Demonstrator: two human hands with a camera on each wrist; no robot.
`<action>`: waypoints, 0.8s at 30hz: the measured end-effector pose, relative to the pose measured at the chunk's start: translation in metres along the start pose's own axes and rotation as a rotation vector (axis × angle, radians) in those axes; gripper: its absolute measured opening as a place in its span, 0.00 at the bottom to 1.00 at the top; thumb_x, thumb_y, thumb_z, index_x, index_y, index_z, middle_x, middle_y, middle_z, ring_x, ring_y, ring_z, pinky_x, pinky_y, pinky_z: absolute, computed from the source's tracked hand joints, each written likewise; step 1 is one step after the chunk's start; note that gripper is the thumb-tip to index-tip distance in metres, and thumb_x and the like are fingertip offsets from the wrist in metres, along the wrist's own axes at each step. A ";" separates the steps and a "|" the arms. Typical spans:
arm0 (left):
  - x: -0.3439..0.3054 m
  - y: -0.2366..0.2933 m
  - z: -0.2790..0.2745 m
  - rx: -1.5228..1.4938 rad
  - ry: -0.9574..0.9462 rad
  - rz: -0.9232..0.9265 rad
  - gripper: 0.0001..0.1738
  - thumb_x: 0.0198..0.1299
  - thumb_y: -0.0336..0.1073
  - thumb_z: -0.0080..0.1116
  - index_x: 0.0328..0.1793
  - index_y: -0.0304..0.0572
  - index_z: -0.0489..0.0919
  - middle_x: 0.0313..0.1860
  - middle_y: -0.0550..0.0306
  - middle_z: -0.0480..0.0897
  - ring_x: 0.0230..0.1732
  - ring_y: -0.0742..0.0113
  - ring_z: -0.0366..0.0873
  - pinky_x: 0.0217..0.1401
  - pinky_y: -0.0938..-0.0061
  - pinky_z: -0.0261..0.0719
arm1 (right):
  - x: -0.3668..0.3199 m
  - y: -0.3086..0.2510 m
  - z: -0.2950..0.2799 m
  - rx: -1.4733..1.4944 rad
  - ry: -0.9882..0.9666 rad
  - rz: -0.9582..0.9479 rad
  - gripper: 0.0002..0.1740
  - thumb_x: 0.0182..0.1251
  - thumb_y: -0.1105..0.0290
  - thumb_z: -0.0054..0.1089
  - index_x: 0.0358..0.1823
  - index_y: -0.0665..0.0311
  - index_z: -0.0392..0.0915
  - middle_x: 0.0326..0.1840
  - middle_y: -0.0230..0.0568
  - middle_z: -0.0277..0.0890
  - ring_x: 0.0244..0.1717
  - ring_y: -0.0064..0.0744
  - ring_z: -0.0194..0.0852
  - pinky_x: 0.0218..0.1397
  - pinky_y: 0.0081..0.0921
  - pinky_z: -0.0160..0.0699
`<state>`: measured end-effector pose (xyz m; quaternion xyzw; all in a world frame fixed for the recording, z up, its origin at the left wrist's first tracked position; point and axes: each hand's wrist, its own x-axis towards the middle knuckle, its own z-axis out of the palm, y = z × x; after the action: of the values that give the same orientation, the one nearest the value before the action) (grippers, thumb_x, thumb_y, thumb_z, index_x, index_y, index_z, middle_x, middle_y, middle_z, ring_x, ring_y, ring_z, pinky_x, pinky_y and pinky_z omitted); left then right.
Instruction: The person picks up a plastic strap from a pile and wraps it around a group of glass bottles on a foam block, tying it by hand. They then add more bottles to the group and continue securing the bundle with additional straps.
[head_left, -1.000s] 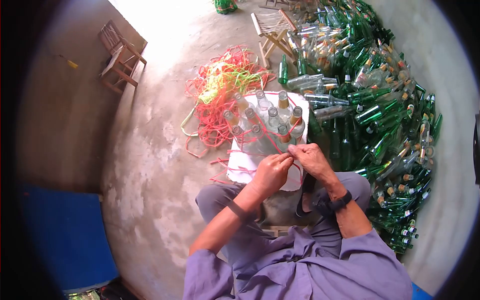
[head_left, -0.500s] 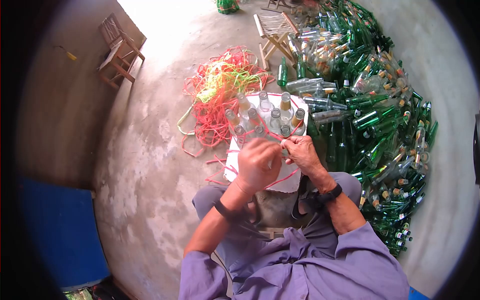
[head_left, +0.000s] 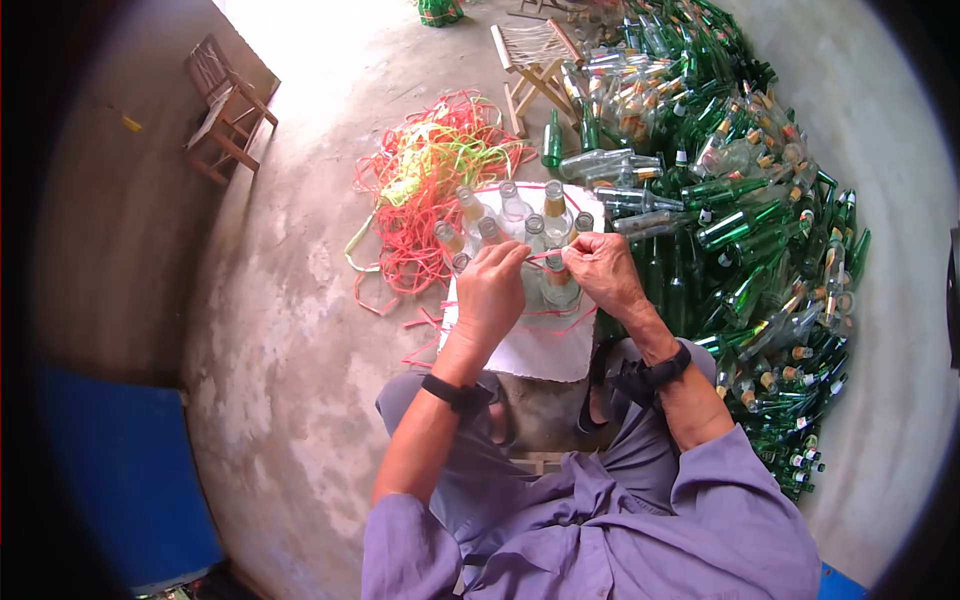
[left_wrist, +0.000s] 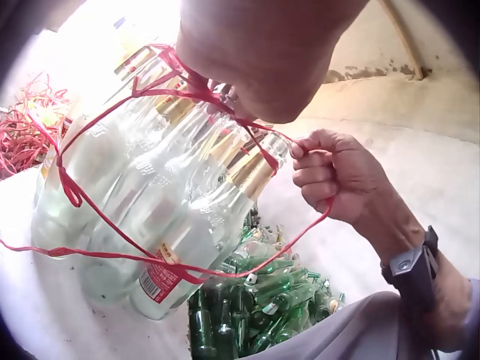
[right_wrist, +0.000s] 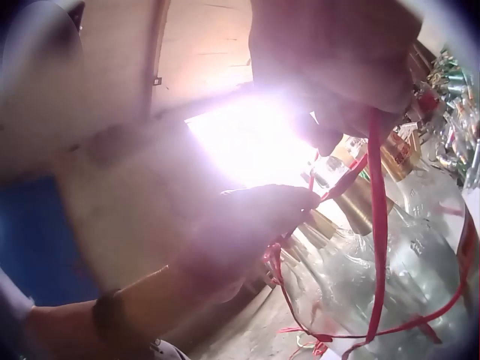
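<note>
Several clear glass bottles (head_left: pixel 560 292), some with gold neck labels, stand bunched upright on a white board (head_left: pixel 525 355). Red cord (left_wrist: pixel 97 212) loops round the group and runs across the necks. Over the bottle tops, my left hand (head_left: pixel 488 298) pinches the cord at its fingertips, hiding some of the necks. My right hand (head_left: pixel 606 272) grips another stretch of it just to the right, with the fingers curled in, and a short length spans the gap between both hands. From the right hand, a strand hangs down to the lower loop.
A tangled heap of red and yellow-green cord (head_left: pixel 420 195) lies behind the board. Green and clear bottles (head_left: pixel 735 230) are piled along the right wall. A folding stool (head_left: pixel 540 60) stands at the back, a wooden chair (head_left: pixel 228 110) at left, and a blue panel (head_left: pixel 125 470) at lower left.
Both hands have moved up from the near side of the bottles to above the necks. The left hand came away from the right, then moved back close to it with cord between them.
</note>
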<state>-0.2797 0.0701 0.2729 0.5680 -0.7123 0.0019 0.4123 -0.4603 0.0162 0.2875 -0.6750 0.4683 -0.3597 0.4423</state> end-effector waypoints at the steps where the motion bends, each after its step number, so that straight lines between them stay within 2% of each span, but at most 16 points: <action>1: 0.000 0.001 0.000 0.006 -0.004 0.000 0.11 0.56 0.23 0.57 0.43 0.41 0.84 0.43 0.50 0.86 0.44 0.51 0.84 0.47 0.62 0.82 | 0.001 0.000 0.001 -0.032 0.034 -0.021 0.10 0.59 0.72 0.60 0.24 0.72 0.77 0.17 0.41 0.74 0.22 0.17 0.68 0.26 0.26 0.72; 3: 0.000 0.003 0.000 0.014 -0.013 0.002 0.11 0.55 0.22 0.57 0.42 0.41 0.84 0.42 0.51 0.86 0.43 0.51 0.84 0.46 0.63 0.82 | 0.005 0.000 0.000 -0.060 0.069 -0.040 0.10 0.59 0.72 0.60 0.24 0.72 0.77 0.17 0.44 0.74 0.21 0.20 0.69 0.26 0.28 0.72; 5: 0.000 0.005 0.000 0.047 -0.020 0.010 0.11 0.53 0.21 0.57 0.41 0.41 0.84 0.41 0.51 0.86 0.42 0.52 0.84 0.44 0.63 0.82 | 0.012 0.001 -0.001 -0.126 0.096 0.001 0.11 0.58 0.70 0.61 0.24 0.72 0.78 0.17 0.50 0.74 0.18 0.27 0.71 0.26 0.30 0.73; 9: 0.001 0.005 0.003 0.056 -0.025 0.030 0.11 0.53 0.21 0.57 0.41 0.42 0.84 0.41 0.53 0.86 0.41 0.52 0.83 0.43 0.63 0.81 | 0.007 0.017 0.003 -0.185 0.171 0.111 0.13 0.56 0.68 0.62 0.22 0.72 0.78 0.16 0.50 0.74 0.17 0.31 0.71 0.26 0.31 0.73; 11: 0.000 0.003 0.006 0.083 0.010 0.065 0.14 0.46 0.20 0.54 0.39 0.42 0.83 0.39 0.57 0.85 0.41 0.56 0.82 0.40 0.65 0.81 | 0.000 0.032 0.006 -0.070 0.189 0.159 0.13 0.55 0.67 0.63 0.21 0.71 0.78 0.15 0.49 0.73 0.17 0.31 0.71 0.26 0.32 0.74; 12: 0.000 0.004 0.006 0.083 0.003 0.069 0.14 0.46 0.20 0.54 0.39 0.42 0.83 0.39 0.57 0.85 0.41 0.56 0.82 0.40 0.65 0.81 | -0.002 0.038 0.005 -0.065 0.194 0.164 0.13 0.55 0.67 0.63 0.21 0.71 0.78 0.15 0.49 0.73 0.17 0.31 0.71 0.26 0.32 0.74; 14: 0.002 0.004 0.004 0.075 -0.050 0.014 0.11 0.53 0.21 0.57 0.40 0.42 0.84 0.40 0.55 0.86 0.41 0.54 0.82 0.44 0.63 0.79 | -0.005 0.049 0.001 0.091 0.157 0.279 0.13 0.56 0.66 0.64 0.22 0.70 0.79 0.17 0.48 0.75 0.18 0.31 0.72 0.28 0.33 0.75; 18: 0.013 0.009 -0.001 0.161 -0.067 0.106 0.10 0.53 0.24 0.57 0.39 0.43 0.85 0.37 0.57 0.86 0.42 0.55 0.82 0.46 0.63 0.77 | -0.004 0.058 -0.011 -0.009 0.113 0.146 0.13 0.57 0.64 0.65 0.26 0.68 0.83 0.19 0.48 0.78 0.20 0.33 0.75 0.31 0.33 0.76; 21: 0.025 0.025 -0.007 0.254 -0.178 0.157 0.11 0.54 0.27 0.58 0.42 0.44 0.85 0.34 0.57 0.86 0.43 0.57 0.82 0.47 0.63 0.75 | -0.001 0.069 -0.008 0.011 0.076 0.138 0.13 0.58 0.61 0.65 0.30 0.66 0.85 0.21 0.49 0.79 0.24 0.33 0.79 0.34 0.32 0.78; 23: 0.033 0.029 -0.004 0.184 -0.351 0.076 0.16 0.54 0.27 0.56 0.50 0.43 0.83 0.34 0.57 0.87 0.43 0.57 0.82 0.48 0.62 0.75 | 0.003 0.069 0.001 -0.093 0.073 0.219 0.14 0.57 0.58 0.65 0.33 0.63 0.87 0.23 0.48 0.81 0.26 0.36 0.82 0.35 0.33 0.79; 24: 0.036 0.025 0.000 0.185 -0.352 0.086 0.16 0.54 0.27 0.56 0.50 0.43 0.83 0.34 0.57 0.87 0.43 0.57 0.82 0.48 0.62 0.75 | 0.006 0.076 0.003 -0.090 0.082 0.218 0.14 0.57 0.58 0.65 0.33 0.63 0.87 0.23 0.48 0.81 0.26 0.36 0.82 0.35 0.33 0.79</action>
<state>-0.3009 0.0500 0.3055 0.5642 -0.7937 -0.0144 0.2270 -0.4795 -0.0011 0.2157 -0.6240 0.5722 -0.3155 0.4286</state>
